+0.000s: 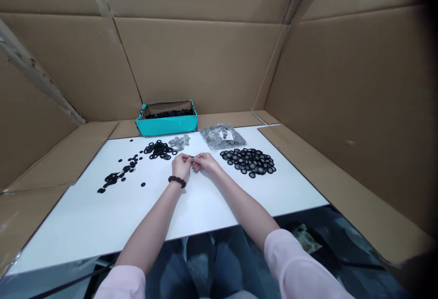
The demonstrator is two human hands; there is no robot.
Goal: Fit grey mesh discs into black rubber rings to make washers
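Over the middle of the white table, my left hand [181,165] and my right hand [205,162] meet fingertip to fingertip. Both are closed in a pinch on one small dark round piece [192,159], mostly covered by the fingers. Just beyond my left hand lies a pile of black rings [158,149], with a small heap of grey translucent discs [179,141] beside it. To the right of my right hand spreads a pile of black rings with grey centres [249,160].
A turquoise-sided box [167,126] of black pieces stands at the back. Near it lies a clear bag of grey discs [223,136]. Small black discs [112,178] are scattered on the left. Cardboard walls [205,62] enclose the white table [112,219].
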